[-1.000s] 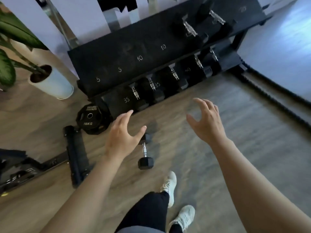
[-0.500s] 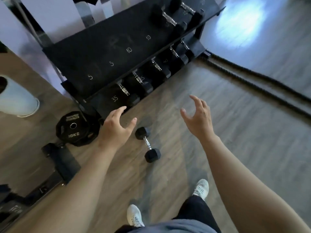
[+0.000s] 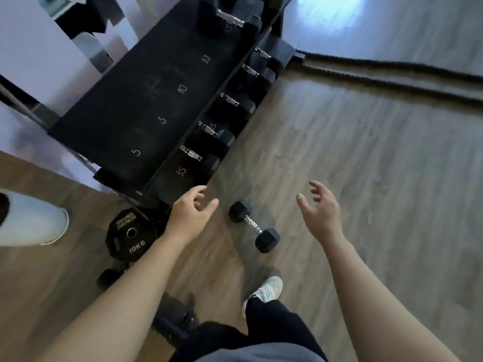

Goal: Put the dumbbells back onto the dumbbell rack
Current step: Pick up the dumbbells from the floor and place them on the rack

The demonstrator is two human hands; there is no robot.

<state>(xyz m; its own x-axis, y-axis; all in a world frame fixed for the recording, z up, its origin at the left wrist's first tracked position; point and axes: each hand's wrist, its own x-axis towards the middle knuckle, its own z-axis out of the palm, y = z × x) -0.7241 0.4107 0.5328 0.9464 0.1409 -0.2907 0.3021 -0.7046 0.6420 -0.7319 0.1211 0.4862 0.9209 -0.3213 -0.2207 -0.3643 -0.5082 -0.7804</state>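
A small black hex dumbbell [image 3: 254,226] with a chrome handle lies on the wood floor in front of the black dumbbell rack [image 3: 146,111]. The rack's top shelf is mostly bare, marked 5, 5, 10, 10, with one dumbbell [image 3: 230,18] at its far end. Its lower shelf holds several bigger dumbbells [image 3: 206,158]. My left hand [image 3: 189,214] hovers open just left of the floor dumbbell, apart from it. On the dumbbell's right my right hand [image 3: 322,211] is held open, fingers spread, holding nothing.
A black 10KG weight plate [image 3: 129,235] lies on the floor beside the rack's near end, with a white plant pot [image 3: 31,218] further left. A thick black rope [image 3: 392,77] runs across the floor at right. My white shoe [image 3: 265,291] is below the dumbbell.
The view has swung closer and to the left of the rack. Both hands have lowered toward the floor dumbbell, which has stayed put.
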